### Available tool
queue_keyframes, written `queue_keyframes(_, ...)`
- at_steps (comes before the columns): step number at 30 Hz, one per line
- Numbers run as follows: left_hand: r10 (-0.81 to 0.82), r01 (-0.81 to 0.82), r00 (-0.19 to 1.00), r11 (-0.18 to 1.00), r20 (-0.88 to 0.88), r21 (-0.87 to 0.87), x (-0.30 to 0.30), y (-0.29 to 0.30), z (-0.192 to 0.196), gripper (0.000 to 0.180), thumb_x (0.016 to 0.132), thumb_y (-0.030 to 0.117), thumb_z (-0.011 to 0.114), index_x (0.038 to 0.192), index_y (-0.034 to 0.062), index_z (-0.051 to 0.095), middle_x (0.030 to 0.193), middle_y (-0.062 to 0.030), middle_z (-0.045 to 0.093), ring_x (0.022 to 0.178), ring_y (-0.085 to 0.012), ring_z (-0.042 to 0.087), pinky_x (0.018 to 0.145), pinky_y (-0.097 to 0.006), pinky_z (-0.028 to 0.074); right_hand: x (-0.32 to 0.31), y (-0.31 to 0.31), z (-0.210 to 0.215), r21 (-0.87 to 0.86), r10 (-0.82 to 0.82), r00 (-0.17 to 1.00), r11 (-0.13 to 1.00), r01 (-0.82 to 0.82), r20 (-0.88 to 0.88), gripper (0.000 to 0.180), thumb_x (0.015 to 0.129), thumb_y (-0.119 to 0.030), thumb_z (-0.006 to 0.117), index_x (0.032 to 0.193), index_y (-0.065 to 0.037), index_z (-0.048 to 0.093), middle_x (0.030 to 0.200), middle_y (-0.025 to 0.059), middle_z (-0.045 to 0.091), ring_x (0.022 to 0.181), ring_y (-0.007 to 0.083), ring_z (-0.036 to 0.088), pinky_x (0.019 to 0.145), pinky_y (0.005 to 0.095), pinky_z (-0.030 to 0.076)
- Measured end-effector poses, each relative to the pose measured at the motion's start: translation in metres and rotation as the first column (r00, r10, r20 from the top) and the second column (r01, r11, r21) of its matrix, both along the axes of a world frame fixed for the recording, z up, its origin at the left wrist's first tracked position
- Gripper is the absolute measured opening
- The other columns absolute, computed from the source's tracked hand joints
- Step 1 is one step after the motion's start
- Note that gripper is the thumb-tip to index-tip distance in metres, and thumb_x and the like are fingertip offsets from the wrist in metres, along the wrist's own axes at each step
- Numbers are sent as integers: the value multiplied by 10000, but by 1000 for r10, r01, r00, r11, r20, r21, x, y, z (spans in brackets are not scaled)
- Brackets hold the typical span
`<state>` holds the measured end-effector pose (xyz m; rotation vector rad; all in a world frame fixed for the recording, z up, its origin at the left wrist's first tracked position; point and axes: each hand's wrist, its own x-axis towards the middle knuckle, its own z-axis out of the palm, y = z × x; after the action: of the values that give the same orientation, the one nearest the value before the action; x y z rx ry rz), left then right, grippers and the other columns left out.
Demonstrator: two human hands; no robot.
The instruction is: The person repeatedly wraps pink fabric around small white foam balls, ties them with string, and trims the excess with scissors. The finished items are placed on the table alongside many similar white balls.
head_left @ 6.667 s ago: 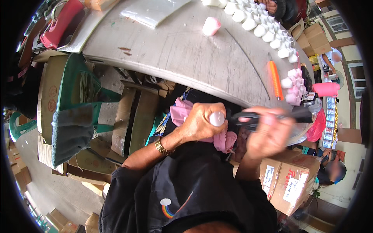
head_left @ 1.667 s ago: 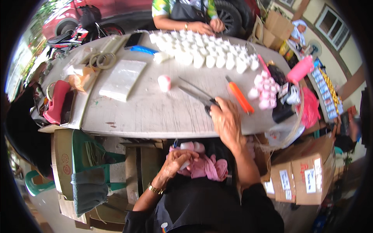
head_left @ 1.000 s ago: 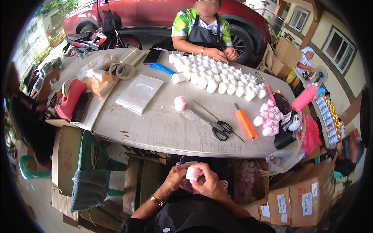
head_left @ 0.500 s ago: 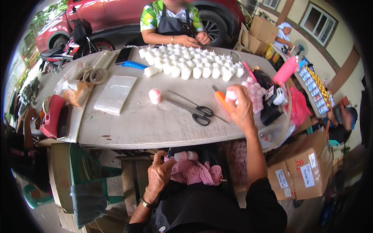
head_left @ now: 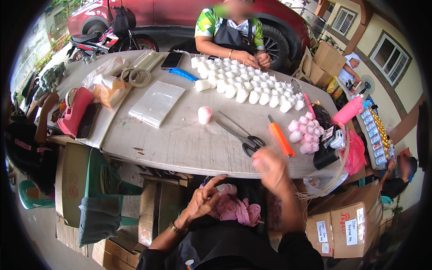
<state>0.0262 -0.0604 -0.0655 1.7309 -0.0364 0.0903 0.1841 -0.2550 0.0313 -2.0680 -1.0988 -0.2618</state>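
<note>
Table (head_left: pixel 162 150): pink cluster (head_left: pixel 307 131) on its right likely gained one; right hand (head_left: pixel 272 168) held a pink-white piece there half a second ago, now it's back near the scissors (head_left: pixel 243 139). Right fingers blurred, can't tell if open or gripping; left hand (head_left: pixel 202 200) has fingers apart, near pink-white pieces (head_left: pixel 231 188) by pink cloth (head_left: pixel 238 211), contact unclear

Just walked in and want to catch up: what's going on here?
A person's left hand is over the lap beside pale candles and pink cloth; contact is unclear. The right hand, blurred, is near the edge of the table, by the scissors; I can't tell whether anything is in its grip. A pink-and-white candle stands alone; pink candles are grouped to the right, white candles beyond, with a co-worker behind them.
</note>
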Motion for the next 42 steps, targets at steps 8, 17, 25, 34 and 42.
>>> queue_keyframes(8,-107,105,994,984,-1,-147,-4,-4,4,655,958,74,597,1518,132,263,843,-62,699,765,-92,619,727,-268,512,-86,16,-64,44,226,918,974,-224,-327,207,859,-19,639,1065,-12,662,1032,148,663,893,291,677,752,354,552)
queue_keyframes(17,-99,60,993,898,-68,-435,-1,-3,10,553,955,203,626,1438,67,394,1073,-90,668,791,-101,616,731,-263,511,-79,19,-62,104,28,933,995,10,-358,78,931,-56,559,950,-26,629,868,149,661,775,283,681,711,355,539)
queue_keyframes(25,100,-67,989,960,110,-272,1,0,11,349,936,166,632,1250,20,589,1186,-59,633,1036,-152,602,926,-319,469,-77,14,-31,438,217,877,899,-9,-428,126,1012,-93,485,950,5,535,881,121,644,742,125,613,689,256,504)
queue_keyframes(34,-255,277,960,824,114,-495,-5,-17,40,199,1007,215,550,1026,32,626,886,-3,634,885,-93,585,1017,-366,376,-81,17,-10,486,147,935,873,30,-323,64,979,-34,541,950,23,542,914,133,626,772,145,616,694,263,515)
queue_keyframes(42,-160,-104,962,530,-220,-842,-31,-10,7,145,983,142,564,972,6,615,816,-70,642,730,-135,617,698,-280,516,-94,17,-82,352,57,815,918,184,-577,41,916,7,631,908,22,593,878,68,655,723,86,623,647,213,501)
